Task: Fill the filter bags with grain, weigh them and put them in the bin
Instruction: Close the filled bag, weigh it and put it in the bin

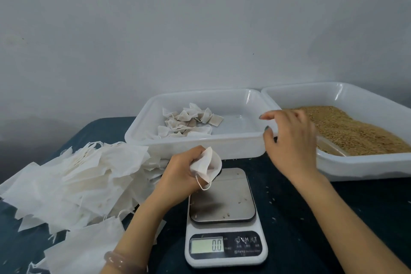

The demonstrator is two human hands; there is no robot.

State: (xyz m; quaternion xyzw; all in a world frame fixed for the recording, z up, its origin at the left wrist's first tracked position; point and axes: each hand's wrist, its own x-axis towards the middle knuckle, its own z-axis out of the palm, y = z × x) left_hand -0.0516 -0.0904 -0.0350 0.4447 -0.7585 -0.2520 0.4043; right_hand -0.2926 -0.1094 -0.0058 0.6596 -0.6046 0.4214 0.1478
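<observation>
White scale (224, 218) reads 0.0 w/ nothing on it, L hand (180, 173) over its far edge pinches an empty filter bag (208, 168) mouth-open, R hand (291, 140), fingers loosely spread & empty, hovers beyond-right by the grain (347, 127): filling step, next needs grain into bag.

Translucent pink bangle (117, 261), left wrist; dark-polished nails (267, 127), right hand (291, 142).

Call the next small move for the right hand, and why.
Probably the right hand dips into the grain and brings some to the filter bag: the left hand holds it open and seemingly empty above the scale, which reads 0.0.
</observation>
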